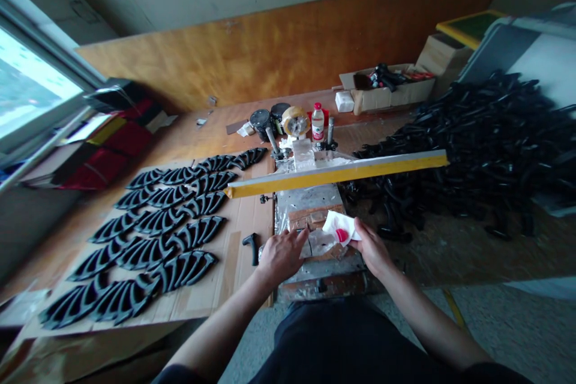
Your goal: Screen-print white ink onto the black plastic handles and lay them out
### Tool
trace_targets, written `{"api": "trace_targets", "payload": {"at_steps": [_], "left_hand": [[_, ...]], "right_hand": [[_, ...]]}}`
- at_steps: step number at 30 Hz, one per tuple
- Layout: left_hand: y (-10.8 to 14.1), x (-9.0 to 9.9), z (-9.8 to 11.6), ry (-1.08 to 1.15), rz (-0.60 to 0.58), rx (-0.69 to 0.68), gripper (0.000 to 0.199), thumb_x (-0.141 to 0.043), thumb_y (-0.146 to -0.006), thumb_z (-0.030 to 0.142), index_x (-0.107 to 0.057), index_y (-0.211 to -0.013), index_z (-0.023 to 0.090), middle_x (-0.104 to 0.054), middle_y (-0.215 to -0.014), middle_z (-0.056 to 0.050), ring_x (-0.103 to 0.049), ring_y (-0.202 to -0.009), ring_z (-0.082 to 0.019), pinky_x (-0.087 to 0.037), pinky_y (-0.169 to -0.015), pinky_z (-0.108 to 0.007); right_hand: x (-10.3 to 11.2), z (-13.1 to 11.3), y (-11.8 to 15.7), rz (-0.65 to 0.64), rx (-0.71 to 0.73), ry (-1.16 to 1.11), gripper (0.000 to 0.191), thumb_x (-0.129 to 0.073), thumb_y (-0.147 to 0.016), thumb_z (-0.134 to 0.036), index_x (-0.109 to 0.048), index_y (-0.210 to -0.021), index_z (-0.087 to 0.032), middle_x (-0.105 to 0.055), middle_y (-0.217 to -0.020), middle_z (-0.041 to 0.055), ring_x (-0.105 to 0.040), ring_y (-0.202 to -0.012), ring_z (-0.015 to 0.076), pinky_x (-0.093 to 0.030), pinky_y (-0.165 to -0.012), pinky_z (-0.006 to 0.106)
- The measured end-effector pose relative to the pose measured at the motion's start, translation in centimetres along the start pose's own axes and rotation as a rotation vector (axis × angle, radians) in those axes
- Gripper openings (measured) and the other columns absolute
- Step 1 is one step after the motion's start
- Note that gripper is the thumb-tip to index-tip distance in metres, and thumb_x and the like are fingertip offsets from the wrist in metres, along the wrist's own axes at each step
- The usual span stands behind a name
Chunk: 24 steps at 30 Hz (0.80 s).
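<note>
In front of my body, my left hand (pixel 284 254) is closed around a clear plastic bottle (pixel 318 243) tipped onto its side. Its red cap (pixel 342 234) points right, against a white cloth or paper wipe (pixel 332 222). My right hand (pixel 371 247) pinches that wipe by its right side; some of the fingers are hidden behind it. Both hands are over a worn metal fixture (pixel 310 197) with a brown block on it. Just left of my left hand, a single black curved handle-like part (pixel 252 247) lies on the cardboard (pixel 231 276).
A yellow-edged bar (pixel 337 175) crosses the fixture beyond my hands. Rows of black parts (pixel 166 222) lie at left, a large heap of black parts (pixel 486 150) at right. Behind are a tape roll (pixel 296 122), another red-capped bottle (pixel 317 122), black tubs (pixel 261 123) and an open carton (pixel 391 96).
</note>
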<state>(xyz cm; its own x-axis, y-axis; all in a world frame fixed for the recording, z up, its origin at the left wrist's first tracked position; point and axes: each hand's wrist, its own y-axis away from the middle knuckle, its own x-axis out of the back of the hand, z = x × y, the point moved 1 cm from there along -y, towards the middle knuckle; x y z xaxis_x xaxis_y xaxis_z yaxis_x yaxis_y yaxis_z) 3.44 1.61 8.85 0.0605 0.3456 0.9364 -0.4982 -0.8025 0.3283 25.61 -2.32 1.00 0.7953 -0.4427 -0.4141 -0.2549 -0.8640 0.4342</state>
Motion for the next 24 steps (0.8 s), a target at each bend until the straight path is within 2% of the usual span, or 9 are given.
{"api": "trace_targets", "payload": {"at_steps": [6, 10, 19, 21, 24], "left_hand": [[-0.1, 0.4, 0.0, -0.020, 0.024, -0.009, 0.062, -0.063, -0.078, 0.037, -0.042, -0.137, 0.032, -0.062, -0.114, -0.010, -0.057, -0.111, -0.030, -0.046, -0.089, -0.038], [0.2, 0.1, -0.3, -0.023, -0.005, -0.008, 0.058, -0.063, -0.078, 0.035, -0.046, -0.133, 0.030, -0.063, -0.113, -0.009, -0.057, -0.111, -0.029, -0.046, -0.089, -0.038], [0.1, 0.4, -2.5, 0.010, 0.047, 0.029, 0.060, -0.060, -0.076, 0.034, -0.045, -0.134, 0.029, -0.066, -0.112, -0.008, -0.060, -0.108, -0.029, -0.048, -0.082, -0.036], [0.1, 0.3, -3.3, 0.052, 0.057, 0.035, 0.060, -0.062, -0.074, 0.035, -0.047, -0.131, 0.030, -0.066, -0.113, -0.007, -0.061, -0.107, -0.028, -0.048, -0.082, -0.035], [0.0, -0.3, -5.4, 0.183, 0.085, 0.100, 0.063, -0.067, -0.069, 0.036, -0.048, -0.128, 0.029, -0.068, -0.110, -0.006, -0.065, -0.100, -0.027, -0.049, -0.082, -0.035]], "right_hand": [[0.0, 0.2, -0.1, -0.003, -0.018, -0.018, 0.048, -0.073, -0.069, -0.060, -0.071, -0.092, -0.018, -0.073, -0.096, 0.0075, -0.068, -0.089, 0.0243, -0.057, -0.076, 0.037], [-0.3, -0.1, -0.5, -0.006, -0.005, -0.040, 0.048, -0.072, -0.070, -0.059, -0.070, -0.095, -0.018, -0.072, -0.103, 0.0092, -0.067, -0.095, 0.0265, -0.057, -0.077, 0.038], [-1.9, -0.1, -1.2, -0.047, -0.037, -0.050, 0.047, -0.070, -0.072, -0.058, -0.068, -0.099, -0.019, -0.072, -0.104, 0.0082, -0.067, -0.097, 0.0269, -0.056, -0.079, 0.040], [-2.6, -0.4, -1.2, -0.076, -0.024, -0.043, 0.041, -0.073, -0.072, -0.053, -0.066, -0.097, -0.021, -0.072, -0.102, 0.0057, -0.067, -0.094, 0.0252, -0.056, -0.076, 0.038], [-3.3, -1.1, -1.3, -0.127, 0.002, -0.038, 0.036, -0.080, -0.066, -0.036, -0.066, -0.096, -0.022, -0.072, -0.102, 0.0030, -0.067, -0.093, 0.0227, -0.055, -0.078, 0.035]]}}
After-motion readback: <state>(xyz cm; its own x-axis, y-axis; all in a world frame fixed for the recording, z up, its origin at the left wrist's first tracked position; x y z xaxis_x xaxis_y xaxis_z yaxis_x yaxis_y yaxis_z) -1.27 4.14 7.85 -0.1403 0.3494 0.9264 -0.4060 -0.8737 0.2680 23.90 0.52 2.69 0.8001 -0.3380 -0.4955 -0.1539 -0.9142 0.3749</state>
